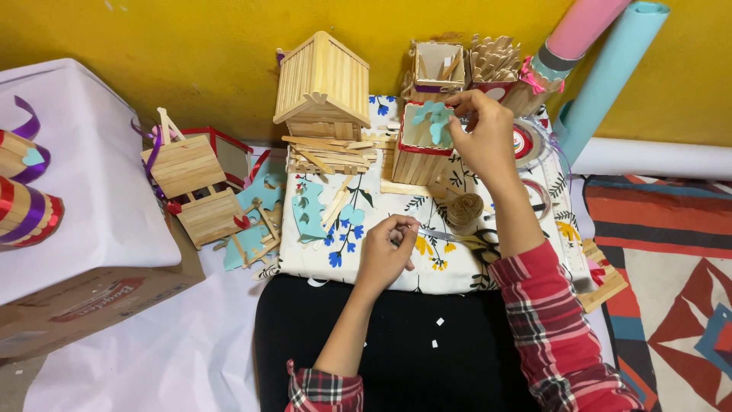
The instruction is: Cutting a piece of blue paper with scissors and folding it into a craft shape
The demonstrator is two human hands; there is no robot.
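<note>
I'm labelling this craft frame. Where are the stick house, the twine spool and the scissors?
stick house [324, 76], head view, on its slanted roof.
twine spool [465, 208], head view, on its wound top.
scissors [486, 246], head view, on the black handle loops.

Single head view, steeply downward (fairly near), facing the yellow wall [191, 46].

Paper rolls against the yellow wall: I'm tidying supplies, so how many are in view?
2. A pink roll leans at the top right corner, and a light blue roll stands just right of it, running down toward the floor. Others may lie beyond the frame.
</note>
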